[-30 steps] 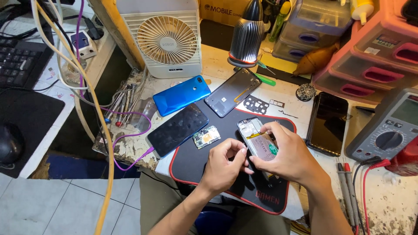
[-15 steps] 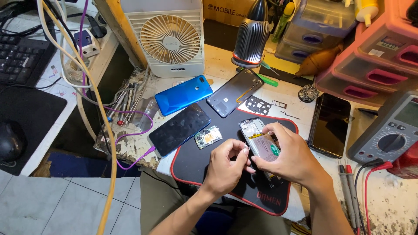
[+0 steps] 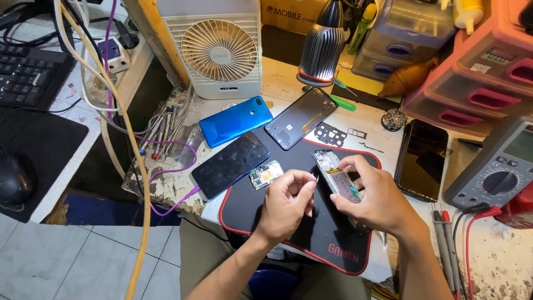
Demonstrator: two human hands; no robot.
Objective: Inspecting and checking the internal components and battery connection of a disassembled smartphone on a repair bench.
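My right hand grips an opened phone body with its battery and inner parts showing, tilted above a black mat with a red edge. My left hand is pinched at thumb and forefinger just left of that phone, fingertips near its edge; whether something tiny sits between them cannot be told. A small green circuit board lies on the mat by my left hand.
A dark phone on a purple cable, a blue phone back, a grey back cover, another black phone, a white fan, a lamp, a multimeter, drawers and loose tools crowd the bench.
Both hands stay over the mat with the open phone; my left fingers have shifted slightly at its edge. Nothing else on the bench has moved.
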